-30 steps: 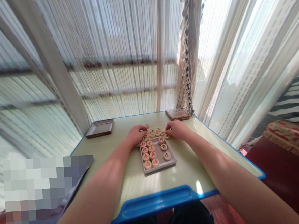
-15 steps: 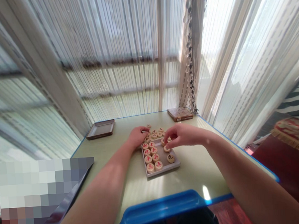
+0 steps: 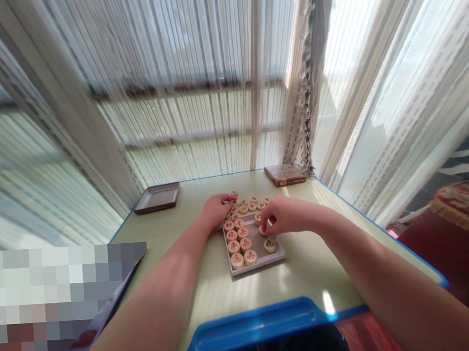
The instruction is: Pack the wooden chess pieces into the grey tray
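A shallow grey tray (image 3: 240, 272) holds round wooden xiangqi pieces. Red-marked pieces (image 3: 245, 243) fill two columns on its left side. Toward its right, a black-marked piece (image 3: 269, 245) lies near the front and another piece (image 3: 258, 219) farther back. My right hand (image 3: 288, 214) reaches in from the right, thumb and fingertips closed on a xiangqi piece (image 3: 262, 230) between those two, partly hidden by the fingers. My left hand (image 3: 217, 211) is beyond the tray's far left corner, fingers apart and curved beside loose pieces (image 3: 243, 209); its fingertips partly cover some of them.
A pale green table (image 3: 304, 277) with a blue edge carries everything. An open empty box lid (image 3: 156, 199) lies at the far left and a closed brown box (image 3: 285, 174) at the far right. Sheer curtains (image 3: 199, 114) hang behind. A fringed red seat (image 3: 459, 209) stands at right.
My right hand has lowered slightly, its fingertips now on the piece along the tray's right side. My left hand stays by the loose pieces. The view has shifted a little.
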The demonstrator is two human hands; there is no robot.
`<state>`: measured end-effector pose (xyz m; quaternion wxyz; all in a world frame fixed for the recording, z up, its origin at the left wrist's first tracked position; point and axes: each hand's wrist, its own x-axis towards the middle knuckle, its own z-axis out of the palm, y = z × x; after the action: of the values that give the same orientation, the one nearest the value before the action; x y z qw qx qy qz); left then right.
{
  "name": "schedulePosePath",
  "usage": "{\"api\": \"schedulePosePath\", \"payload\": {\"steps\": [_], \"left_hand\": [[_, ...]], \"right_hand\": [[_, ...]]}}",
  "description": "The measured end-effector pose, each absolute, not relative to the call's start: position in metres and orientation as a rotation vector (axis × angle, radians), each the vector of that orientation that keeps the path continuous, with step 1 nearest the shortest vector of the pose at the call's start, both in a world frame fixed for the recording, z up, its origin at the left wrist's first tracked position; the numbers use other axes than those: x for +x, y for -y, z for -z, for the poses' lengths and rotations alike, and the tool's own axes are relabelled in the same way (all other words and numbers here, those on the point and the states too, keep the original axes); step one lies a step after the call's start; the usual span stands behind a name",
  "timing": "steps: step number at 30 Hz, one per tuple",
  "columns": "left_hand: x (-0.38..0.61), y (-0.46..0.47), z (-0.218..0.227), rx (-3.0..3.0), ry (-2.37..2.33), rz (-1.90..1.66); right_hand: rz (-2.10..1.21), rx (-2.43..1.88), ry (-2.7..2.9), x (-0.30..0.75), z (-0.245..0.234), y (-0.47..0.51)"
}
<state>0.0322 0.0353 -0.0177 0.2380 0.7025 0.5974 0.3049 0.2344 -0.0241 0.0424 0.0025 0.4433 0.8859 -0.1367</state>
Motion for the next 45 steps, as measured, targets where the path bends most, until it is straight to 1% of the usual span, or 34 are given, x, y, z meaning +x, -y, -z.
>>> {"api": "schedulePosePath", "payload": {"steps": [10,12,16,18,22,27,30,37,45], "left_hand": [[0.030,-0.036,0.020,1.952,-1.633,-0.815],[0.030,-0.036,0.022,1.950,-1.626,-0.838],[0.030,-0.037,0.025,1.927,-1.617,-0.878],[0.030,-0.037,0.026,1.916,-1.613,-0.894],[0.028,-0.038,0.026,1.858,-1.570,-0.947],[0.024,-0.043,0.029,1.499,-1.469,-1.079],[0.023,-0.044,0.028,1.384,-1.405,-1.151],[0.025,-0.044,0.028,1.426,-1.437,-1.118],[0.026,-0.041,0.026,1.482,-1.482,-1.093]], "right_hand": [[0.420,1.413,-2.792,0.235,-0.038,0.021],[0.482,1.382,-2.814,0.236,-0.041,0.025],[0.721,1.280,-2.749,0.237,-0.048,0.034],[0.748,1.277,-2.710,0.237,-0.048,0.037],[0.731,1.237,-2.686,0.234,-0.045,0.037],[0.685,1.279,-2.669,0.231,-0.041,0.038],[0.653,1.288,-2.660,0.233,-0.042,0.039],[0.489,1.345,-2.654,0.236,-0.045,0.039],[0.265,1.511,-2.612,0.228,-0.041,0.045]]}}
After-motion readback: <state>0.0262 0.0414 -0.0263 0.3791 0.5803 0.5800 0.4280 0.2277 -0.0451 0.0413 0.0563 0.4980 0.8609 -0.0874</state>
